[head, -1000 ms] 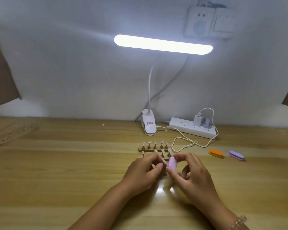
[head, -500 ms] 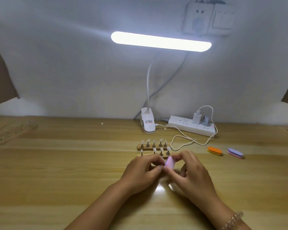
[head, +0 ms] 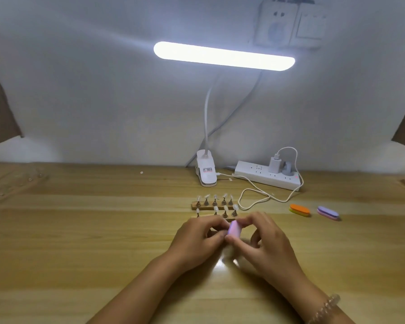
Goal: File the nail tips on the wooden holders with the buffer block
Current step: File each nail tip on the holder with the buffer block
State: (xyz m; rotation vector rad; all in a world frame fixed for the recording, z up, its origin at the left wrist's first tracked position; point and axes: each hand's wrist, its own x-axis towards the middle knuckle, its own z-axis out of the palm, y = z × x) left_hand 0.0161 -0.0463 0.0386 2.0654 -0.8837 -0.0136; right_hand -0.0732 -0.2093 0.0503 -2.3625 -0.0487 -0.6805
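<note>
The pink buffer block [head: 233,228] is just above the table [head: 80,230], close in front of the wooden holders [head: 194,206]. I pinch it between the thumb and forefinger of my right hand [head: 267,244]. That grip is clasped on the block, and the other fingers arch loosely behind. My left hand [head: 197,239] meets the block from the left, fingertips curled in against its edge. The fingers hide whether that grip pinches anything, so I cannot tell. Both forearms angle in from the bottom, wrists low over the table. Beyond my knuckles, nail tips [head: 215,196] stand in two rows. Off to the right lie an orange buffer [head: 299,209] and a purple buffer [head: 328,212].
</note>
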